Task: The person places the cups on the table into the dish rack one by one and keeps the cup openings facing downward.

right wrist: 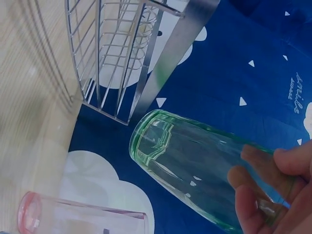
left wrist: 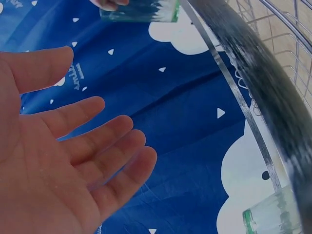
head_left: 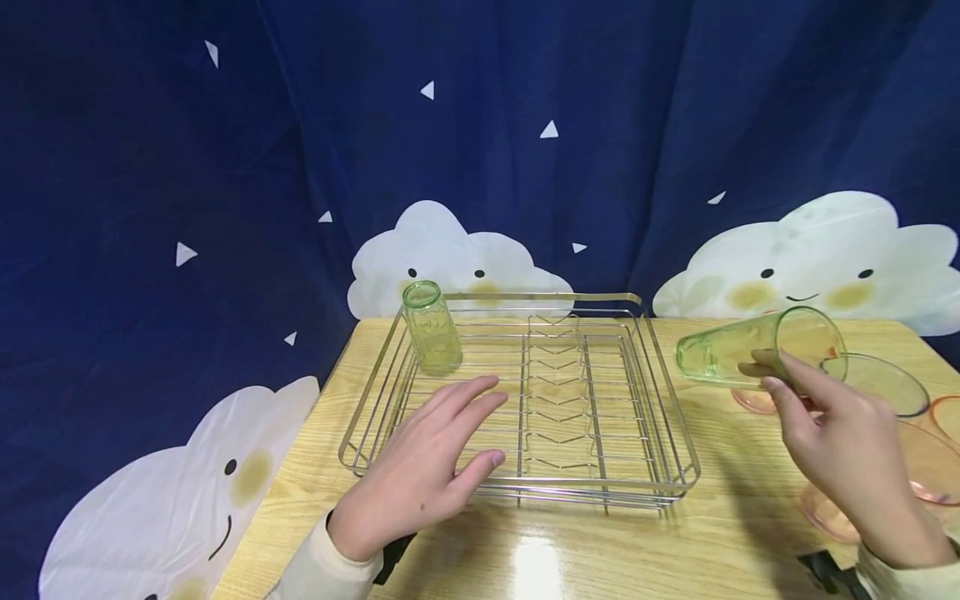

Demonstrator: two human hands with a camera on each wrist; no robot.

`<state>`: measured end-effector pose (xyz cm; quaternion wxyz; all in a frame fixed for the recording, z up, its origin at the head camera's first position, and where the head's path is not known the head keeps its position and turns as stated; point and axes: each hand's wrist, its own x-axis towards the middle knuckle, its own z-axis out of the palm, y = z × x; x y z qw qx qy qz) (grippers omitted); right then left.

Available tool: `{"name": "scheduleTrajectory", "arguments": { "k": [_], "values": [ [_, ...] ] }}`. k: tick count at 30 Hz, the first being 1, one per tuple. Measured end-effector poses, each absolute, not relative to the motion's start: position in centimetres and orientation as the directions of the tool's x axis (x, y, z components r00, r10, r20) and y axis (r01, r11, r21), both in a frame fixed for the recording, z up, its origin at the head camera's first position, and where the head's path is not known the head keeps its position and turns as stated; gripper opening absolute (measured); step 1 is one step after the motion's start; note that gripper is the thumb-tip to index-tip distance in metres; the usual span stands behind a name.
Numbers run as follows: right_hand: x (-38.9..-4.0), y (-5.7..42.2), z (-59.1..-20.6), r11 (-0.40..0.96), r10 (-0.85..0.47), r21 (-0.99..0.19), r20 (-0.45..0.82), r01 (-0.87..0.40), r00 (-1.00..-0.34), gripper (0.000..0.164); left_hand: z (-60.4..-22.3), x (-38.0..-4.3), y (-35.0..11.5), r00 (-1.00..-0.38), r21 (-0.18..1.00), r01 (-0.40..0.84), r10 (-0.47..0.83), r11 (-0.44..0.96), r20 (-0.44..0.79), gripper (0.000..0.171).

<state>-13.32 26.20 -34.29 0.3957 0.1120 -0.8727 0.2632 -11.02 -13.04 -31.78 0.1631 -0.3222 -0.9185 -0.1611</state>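
Observation:
My right hand point(head_left: 840, 433) grips a green drinking glass point(head_left: 727, 350) near its wide mouth. The glass is tipped on its side in the air, its base pointing left toward the wire dish rack point(head_left: 555, 482). In the right wrist view the held glass point(right wrist: 190, 165) fills the middle, apart from the rack's corner. My left hand point(head_left: 442, 467) hovers above the rack's front left part, fingers spread and holding nothing; its bare palm point(left wrist: 44, 180) shows in the left wrist view. Another green glass point(head_left: 432, 333) stands on end in the rack's back left corner.
Right of the rack, partly behind my right hand, are a clear greenish round-rimmed piece point(head_left: 892, 387) and several orange ones, including one point(head_left: 828, 512) near the front. A pinkish glass point(right wrist: 87, 214) shows in the right wrist view. A blue curtain point(head_left: 480, 150) hangs behind the table.

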Motion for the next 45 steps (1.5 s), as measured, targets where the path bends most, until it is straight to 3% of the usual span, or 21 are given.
{"name": "scheduleTrajectory", "arguments": {
  "k": [10,18,31,42,45],
  "values": [
    [-12.9,26.2,-34.3,0.825,0.006,-0.341,0.803,-0.450,-0.597,0.021,-32.0,-11.0,-13.0,-0.740,0.189,0.645,0.544,0.740,0.396,0.050],
    [-12.1,25.6,-33.4,0.832,-0.016,-0.334,0.783,-0.442,-0.622,0.023,-32.0,-11.0,-12.9,-0.744,0.199,0.644,0.544,0.739,0.387,0.050],
    [-12.0,26.1,-33.7,0.806,-0.032,-0.320,0.817,-0.499,-0.576,0.023,-32.0,-11.3,-12.8,-0.755,0.215,0.635,0.537,0.742,0.377,0.050],
    [-10.9,25.3,-33.2,0.786,-0.052,-0.325,0.813,-0.526,-0.580,0.020,-31.9,-11.2,-12.9,-0.755,0.208,0.631,0.530,0.748,0.386,0.051],
    [-10.8,25.2,-33.4,0.775,-0.043,-0.326,0.828,-0.542,-0.559,0.026,-32.0,-11.2,-13.0,-0.750,0.202,0.635,0.533,0.745,0.392,0.051]
  ]
}}
